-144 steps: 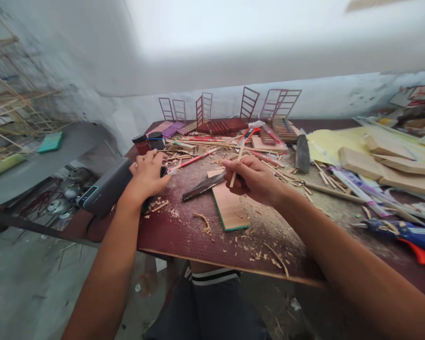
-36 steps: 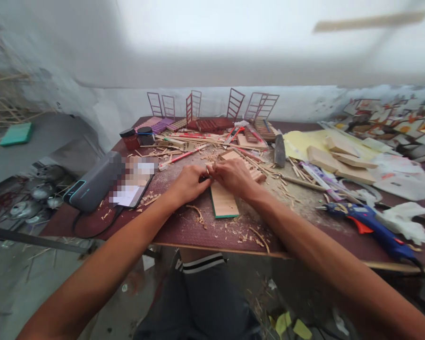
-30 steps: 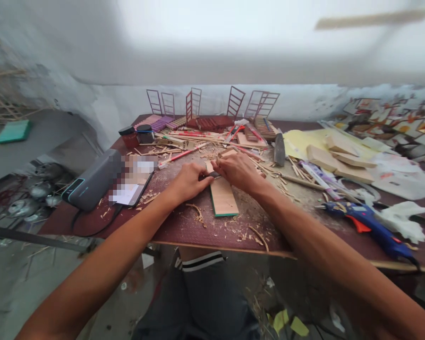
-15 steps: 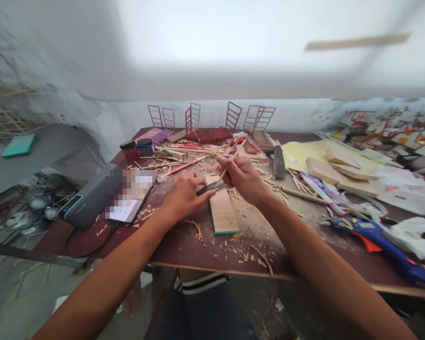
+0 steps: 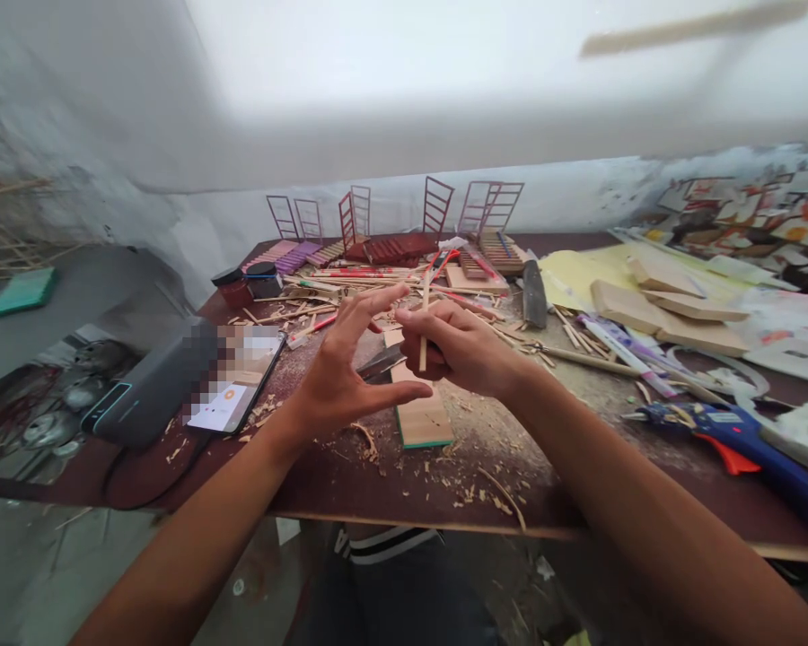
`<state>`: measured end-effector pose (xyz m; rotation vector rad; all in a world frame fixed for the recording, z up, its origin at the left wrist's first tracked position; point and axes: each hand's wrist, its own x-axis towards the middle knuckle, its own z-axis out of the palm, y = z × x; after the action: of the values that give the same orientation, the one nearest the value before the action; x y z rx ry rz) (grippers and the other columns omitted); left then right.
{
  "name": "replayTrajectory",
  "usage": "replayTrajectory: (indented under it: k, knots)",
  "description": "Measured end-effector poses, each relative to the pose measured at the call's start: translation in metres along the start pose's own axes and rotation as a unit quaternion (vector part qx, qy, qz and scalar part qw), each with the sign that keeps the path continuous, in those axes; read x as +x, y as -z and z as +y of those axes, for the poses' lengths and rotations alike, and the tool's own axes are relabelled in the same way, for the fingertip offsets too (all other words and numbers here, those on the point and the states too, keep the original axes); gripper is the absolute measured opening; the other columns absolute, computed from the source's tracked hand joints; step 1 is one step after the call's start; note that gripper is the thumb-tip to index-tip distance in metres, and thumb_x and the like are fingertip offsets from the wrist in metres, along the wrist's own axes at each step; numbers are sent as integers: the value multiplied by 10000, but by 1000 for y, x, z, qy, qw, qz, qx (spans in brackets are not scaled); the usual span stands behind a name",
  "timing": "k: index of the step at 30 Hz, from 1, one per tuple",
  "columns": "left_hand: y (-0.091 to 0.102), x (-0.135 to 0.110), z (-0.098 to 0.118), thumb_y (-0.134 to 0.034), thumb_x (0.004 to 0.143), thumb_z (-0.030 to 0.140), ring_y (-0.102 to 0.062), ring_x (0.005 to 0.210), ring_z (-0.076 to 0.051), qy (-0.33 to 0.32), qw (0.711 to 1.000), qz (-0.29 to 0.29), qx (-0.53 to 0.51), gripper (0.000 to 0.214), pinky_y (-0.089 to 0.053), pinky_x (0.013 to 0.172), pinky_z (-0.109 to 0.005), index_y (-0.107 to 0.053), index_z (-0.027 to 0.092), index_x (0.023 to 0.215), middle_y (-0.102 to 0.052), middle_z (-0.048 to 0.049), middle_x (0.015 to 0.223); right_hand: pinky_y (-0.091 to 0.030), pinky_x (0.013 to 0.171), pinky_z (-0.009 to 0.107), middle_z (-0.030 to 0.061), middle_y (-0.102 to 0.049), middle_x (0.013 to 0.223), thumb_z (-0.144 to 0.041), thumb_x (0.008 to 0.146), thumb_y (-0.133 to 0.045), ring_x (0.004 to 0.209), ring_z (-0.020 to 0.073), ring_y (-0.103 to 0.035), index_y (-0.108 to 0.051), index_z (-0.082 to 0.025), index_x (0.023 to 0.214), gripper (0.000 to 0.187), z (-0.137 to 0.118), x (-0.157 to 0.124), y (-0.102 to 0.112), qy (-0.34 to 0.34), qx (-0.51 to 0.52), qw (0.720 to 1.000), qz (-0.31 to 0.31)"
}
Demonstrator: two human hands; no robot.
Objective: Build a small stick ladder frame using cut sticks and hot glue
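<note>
My right hand (image 5: 461, 345) pinches a thin wooden stick (image 5: 425, 314), which stands nearly upright over a small wooden board (image 5: 424, 420) with a green edge. Close beside it, my left hand (image 5: 333, 377) is open, thumb and fingers spread wide in a C shape. Its fingertips come near the right hand; whether they touch is unclear. A dark metal blade (image 5: 381, 364) rests across the board, seen between the left thumb and fingers. Its other end is hidden behind the left hand. Wood shavings (image 5: 471, 489) lie around the board.
A blue glue gun (image 5: 720, 426) lies at right, near wooden blocks (image 5: 636, 314) on yellow paper (image 5: 572, 278). To the left are a phone (image 5: 232, 395) and a dark grey device (image 5: 154, 381). Small chair-like wooden models (image 5: 397, 248), paint jars (image 5: 264, 280) and loose sticks fill the back.
My left hand has come off the blade and opened, rising slightly. My right hand has turned the stick from slanted to nearly upright and lowered it. The view has shifted a little.
</note>
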<state>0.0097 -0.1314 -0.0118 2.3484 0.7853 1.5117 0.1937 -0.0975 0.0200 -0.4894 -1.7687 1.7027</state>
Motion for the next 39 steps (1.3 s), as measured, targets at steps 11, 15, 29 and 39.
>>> replayTrajectory:
  k: [11,15,29,39]
  knots:
    - [1,-2,-1,-843,795,461,-427,1473,-367,-15,998,-37,-39,996,-491,1100,-526,-265,328,1595,-438,-145,1585,-168,389,222,-95,-291,442,-481,987,-606,407,34,-239,-403,-189,504,600,-2,-3,1,7,-76,994,-81]
    - [2,-4,3,-832,791,452,-406,1483,-368,-2,998,-56,2,1040,-492,1099,-541,-199,336,1608,-401,-132,1601,-181,405,232,-94,-303,477,-513,990,-584,431,43,-245,-436,-194,553,561,-2,-4,2,-23,-97,987,-126]
    - [0,-3,-10,-762,833,247,-499,1321,-326,24,984,-71,162,737,-421,1117,-519,-402,200,1474,-536,-155,1436,-259,497,275,-55,-401,595,-561,1004,-538,543,96,-326,-565,-186,784,435,4,3,14,41,-222,961,160]
    - [2,-9,-16,-627,927,134,-627,869,-188,134,957,-202,160,105,-512,828,-352,-692,179,995,-632,-49,955,-315,568,288,-16,-460,600,-619,1034,-410,579,106,-405,-494,-192,641,586,20,15,17,52,-391,902,173]
